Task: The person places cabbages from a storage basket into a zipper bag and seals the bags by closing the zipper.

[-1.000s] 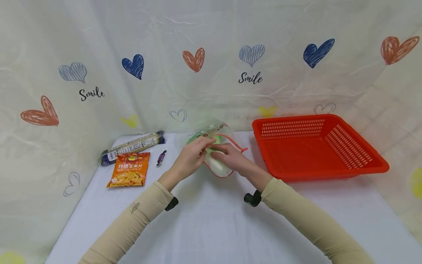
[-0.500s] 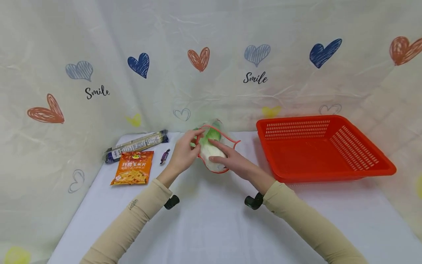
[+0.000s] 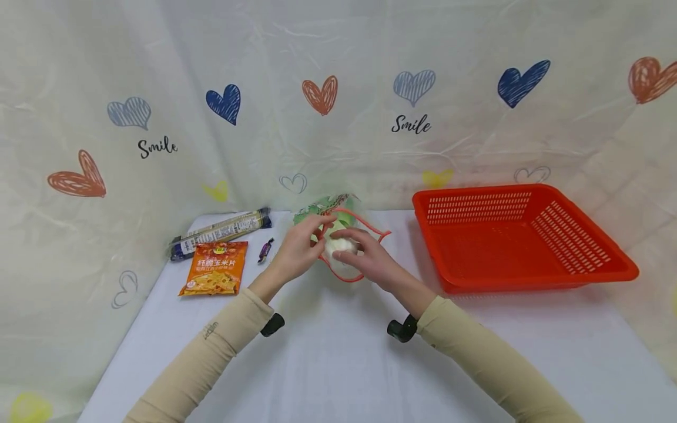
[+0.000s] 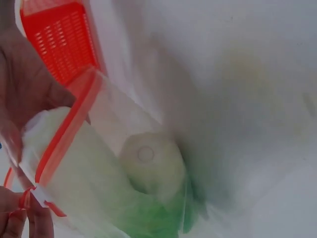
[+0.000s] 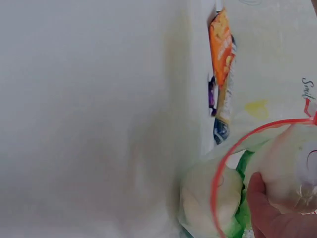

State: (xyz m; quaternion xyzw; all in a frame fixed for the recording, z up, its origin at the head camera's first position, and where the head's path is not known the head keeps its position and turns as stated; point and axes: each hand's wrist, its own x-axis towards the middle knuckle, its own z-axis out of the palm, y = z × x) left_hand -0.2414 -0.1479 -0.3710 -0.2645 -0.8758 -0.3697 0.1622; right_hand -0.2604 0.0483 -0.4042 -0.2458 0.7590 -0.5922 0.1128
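Note:
A clear plastic bag (image 4: 131,111) with a red rim lies open at the back middle of the table. My left hand (image 3: 294,247) pinches its rim from the left. A white-and-green, cabbage-like vegetable (image 3: 338,249) is in the bag's mouth, its pale rounded end facing me. My right hand (image 3: 372,258) holds that end, thumb and fingers around it. In the left wrist view, a second pale vegetable (image 4: 152,166) with a ring mark on its end lies deeper in the bag, beside the held one (image 4: 89,168). Green at the bag's far end is partly hidden by the hands.
Right of the bag stands a red perforated plastic basket (image 3: 534,283). To the left are an orange snack packet (image 3: 215,267), a long dark-ended wrapped packet (image 3: 224,232) behind it, and a small purple-wrapped candy (image 3: 266,251). A patterned curtain (image 3: 359,147) hangs behind the table.
The hands have moved apart slightly, and the bag's mouth is spread wider. The held vegetable, seen lengthwise half a second ago, now shows mostly its white end. The head view has turned slightly left.

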